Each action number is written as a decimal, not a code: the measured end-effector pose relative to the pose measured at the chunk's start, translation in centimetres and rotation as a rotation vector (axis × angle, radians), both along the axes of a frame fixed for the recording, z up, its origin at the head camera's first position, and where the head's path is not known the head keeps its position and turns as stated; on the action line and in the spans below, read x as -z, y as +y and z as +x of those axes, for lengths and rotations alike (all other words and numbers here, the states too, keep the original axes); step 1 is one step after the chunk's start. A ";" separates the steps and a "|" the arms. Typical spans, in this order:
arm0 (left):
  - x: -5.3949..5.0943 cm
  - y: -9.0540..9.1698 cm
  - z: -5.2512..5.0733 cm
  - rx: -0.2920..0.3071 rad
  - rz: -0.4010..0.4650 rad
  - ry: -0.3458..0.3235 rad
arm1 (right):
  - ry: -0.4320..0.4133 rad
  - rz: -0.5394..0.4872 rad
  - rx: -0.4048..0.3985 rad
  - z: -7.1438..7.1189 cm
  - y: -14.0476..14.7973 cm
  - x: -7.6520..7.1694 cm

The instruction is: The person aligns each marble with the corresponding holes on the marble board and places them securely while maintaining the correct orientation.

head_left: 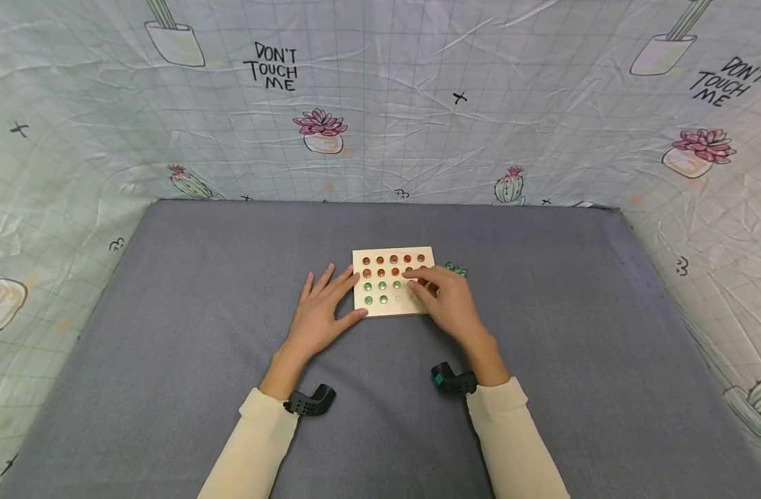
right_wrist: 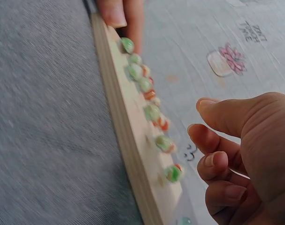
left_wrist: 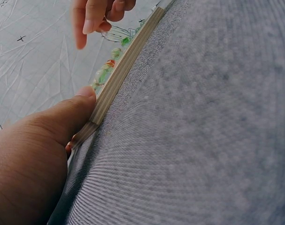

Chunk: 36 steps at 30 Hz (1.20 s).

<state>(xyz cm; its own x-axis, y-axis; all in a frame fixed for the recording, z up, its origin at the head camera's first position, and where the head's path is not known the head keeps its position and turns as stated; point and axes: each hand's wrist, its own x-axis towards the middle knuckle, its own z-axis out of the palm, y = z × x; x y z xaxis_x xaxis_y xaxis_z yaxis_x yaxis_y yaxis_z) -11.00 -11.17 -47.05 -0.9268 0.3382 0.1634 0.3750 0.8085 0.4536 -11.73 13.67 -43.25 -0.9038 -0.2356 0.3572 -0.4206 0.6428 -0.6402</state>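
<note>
A pale wooden board [head_left: 408,307] with rows of shallow holes lies flat on the cloth. Red-orange marbles [head_left: 394,259] fill its far rows, and green marbles [head_left: 382,285] sit in the nearer ones. My left hand [head_left: 318,315] rests at the board's left side, fingers spread and fairly straight. Its thumb [left_wrist: 83,101] touches the near left corner. Over the right part of the board hovers my right hand [head_left: 450,301], loosely bent. In the right wrist view a gap shows between its thumb [right_wrist: 222,112] and forefinger, with nothing held there.
Several loose green marbles [head_left: 457,269] lie on the cloth just beyond the board's right edge, close to the right hand. Grey cloth [head_left: 231,277] covers the table. A printed fabric backdrop [head_left: 393,138] rises behind it and at both sides.
</note>
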 end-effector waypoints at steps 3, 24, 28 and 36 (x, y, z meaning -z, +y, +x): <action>0.0 0.0 -0.1 0.002 0.002 0.004 | 0.013 -0.022 0.019 -0.2 0.7 -0.2; -0.1 -0.1 -0.2 0.018 0.028 0.024 | 0.011 -0.127 0.190 -0.5 6.0 -0.4; 0.0 -0.2 -0.1 0.018 0.033 0.022 | -0.008 -0.144 0.231 -0.4 6.8 -0.2; 0.1 -0.1 0.0 0.020 0.033 0.027 | -0.032 -0.150 0.307 -0.2 8.8 1.0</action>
